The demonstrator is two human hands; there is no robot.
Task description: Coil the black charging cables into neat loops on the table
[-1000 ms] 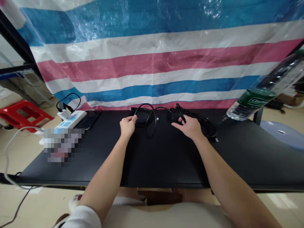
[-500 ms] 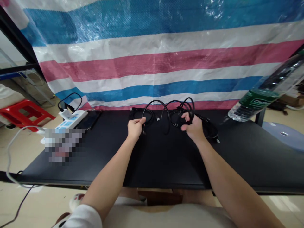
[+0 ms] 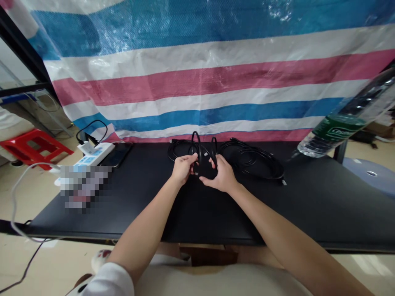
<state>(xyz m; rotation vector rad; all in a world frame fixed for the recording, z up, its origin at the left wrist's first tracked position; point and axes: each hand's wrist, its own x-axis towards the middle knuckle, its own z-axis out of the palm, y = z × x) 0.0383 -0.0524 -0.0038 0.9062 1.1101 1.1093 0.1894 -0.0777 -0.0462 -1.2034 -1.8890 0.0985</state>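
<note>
Both my hands meet above the middle of the black table (image 3: 197,213). My left hand (image 3: 184,169) is closed on a thin black cable (image 3: 197,149) that stands up in small loops between the hands. My right hand (image 3: 221,176) grips the same cable from the right, fingers curled round a loop. A larger bundle of black cables (image 3: 253,159) lies flat on the table just right of my right hand. Another black coil (image 3: 179,149) lies behind my left hand.
A white power strip (image 3: 92,153) with a plugged-in adapter and a dark phone (image 3: 116,155) lie at the table's back left. A clear water bottle (image 3: 345,119) leans in at the right. A striped tarp (image 3: 197,74) hangs behind. A red stool (image 3: 33,146) stands at far left.
My right hand moved left from the big bundle toward my left hand, carrying loops of the thin cable. The two hands now meet close together on it.
</note>
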